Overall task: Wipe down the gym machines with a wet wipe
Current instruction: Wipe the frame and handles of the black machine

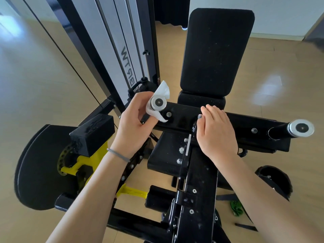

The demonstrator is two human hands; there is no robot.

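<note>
A black gym machine fills the middle of the head view, with a crossbar [182, 118] that carries a handle at each end. My left hand [135, 123] holds a white wet wipe [162, 92] wrapped around the left handle, just behind its silver end cap [158, 102]. My right hand [216, 133] rests palm down on the crossbar's middle, fingers together, holding nothing. The right handle [291, 129] with its silver cap sticks out bare at the far right.
The black padded backrest [216, 50] rises behind the crossbar. The weight stack frame [122, 50] stands at the back left. A round black pad [35, 169] and yellow bracket [78, 163] sit low on the left. A green item [236, 209] lies on the wooden floor.
</note>
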